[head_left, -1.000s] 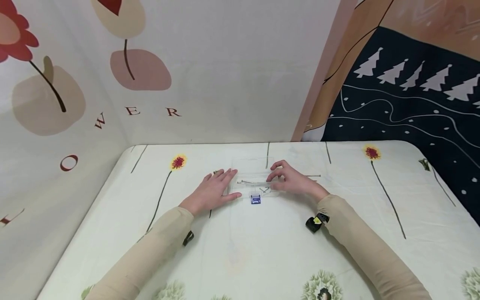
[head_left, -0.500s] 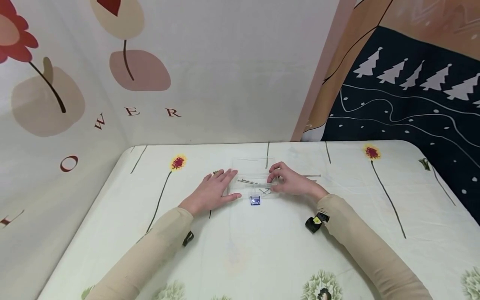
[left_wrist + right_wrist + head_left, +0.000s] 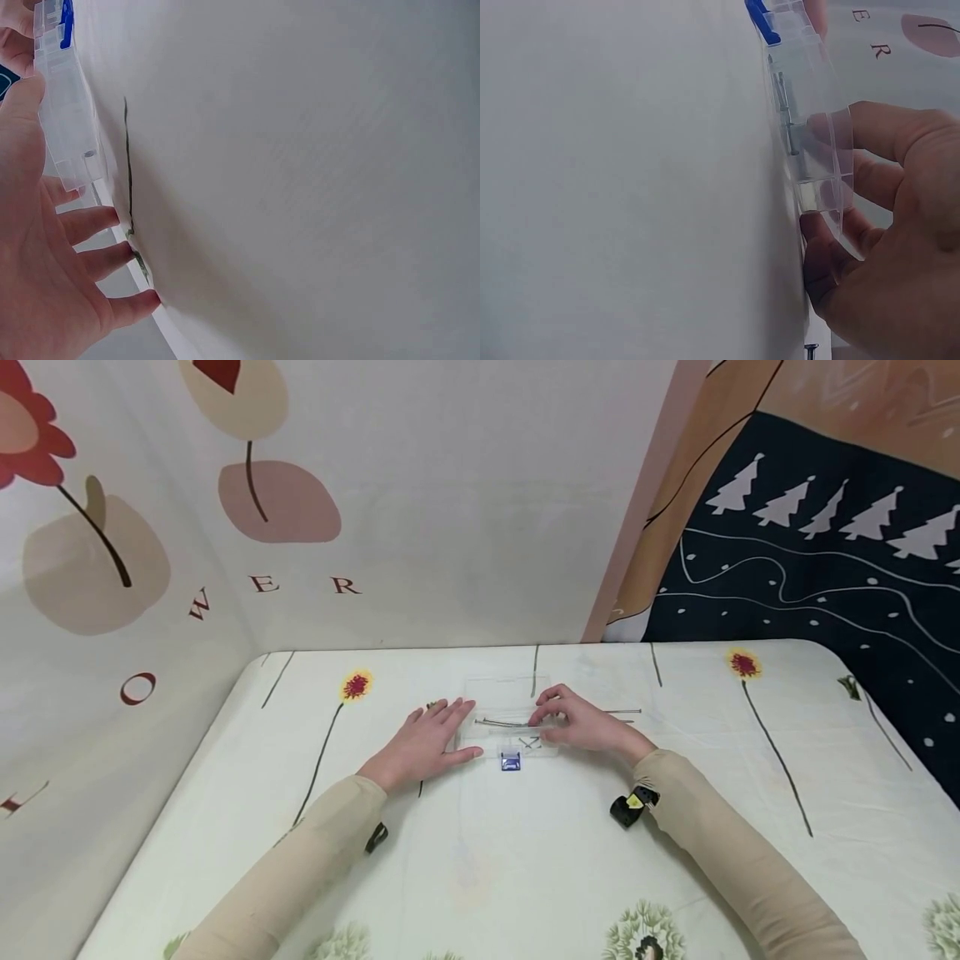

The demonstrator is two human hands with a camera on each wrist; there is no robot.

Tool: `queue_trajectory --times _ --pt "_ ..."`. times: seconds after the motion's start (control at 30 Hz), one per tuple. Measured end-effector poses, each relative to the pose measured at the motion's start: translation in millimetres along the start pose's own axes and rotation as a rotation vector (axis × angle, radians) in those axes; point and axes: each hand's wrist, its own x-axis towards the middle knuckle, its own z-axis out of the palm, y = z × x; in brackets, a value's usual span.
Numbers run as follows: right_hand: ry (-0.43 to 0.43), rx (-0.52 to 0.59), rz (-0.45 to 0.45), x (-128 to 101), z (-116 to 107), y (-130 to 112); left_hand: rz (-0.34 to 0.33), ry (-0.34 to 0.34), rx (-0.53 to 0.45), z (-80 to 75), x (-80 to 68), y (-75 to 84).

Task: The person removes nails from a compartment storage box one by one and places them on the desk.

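Note:
A clear plastic box (image 3: 507, 693) with a blue latch (image 3: 511, 761) lies on the table between both hands, its lid raised. Long thin nails (image 3: 502, 723) lie in its back compartment, and small screws or nails (image 3: 529, 742) in the front one. My left hand (image 3: 423, 743) rests at the box's left end, fingers spread and thumb along the front. My right hand (image 3: 573, 720) is at the right end with bent fingers. In the right wrist view its upper digits (image 3: 874, 129) reach behind the clear wall. Whether they pinch a nail is hidden.
More long nails (image 3: 624, 711) lie on the table right of the box, partly behind the right hand. A flower-patterned cloth (image 3: 480, 877) covers the table. A fabric wall (image 3: 450, 568) stands at the back and left. Both wrists wear black straps (image 3: 626, 808).
The long nails now show more of their length toward my right fingertips, which have shifted slightly left. The left hand has stayed in place.

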Motion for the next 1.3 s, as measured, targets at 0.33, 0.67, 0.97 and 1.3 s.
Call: queue_trajectory --times 0.33,0.67,0.97,1.3 --pt "0.023 -0.020 -0.008 0.9 -1.8 -2.7 0.015 0.006 -0.006 -0.1 -0.6 -0.5" --pt "-0.019 -0.042 -0.025 2.5 -1.2 -2.1 0.023 0.011 -0.013 -0.5 -0.9 -0.5" --pt "0.024 -0.120 -0.045 -2.6 -4.6 -3.4 0.020 0.008 -0.008 -0.2 -1.4 0.8" --pt "0.050 -0.250 -0.083 -6.5 -11.3 -5.5 0.009 0.000 -0.012 -0.3 -0.7 1.3"
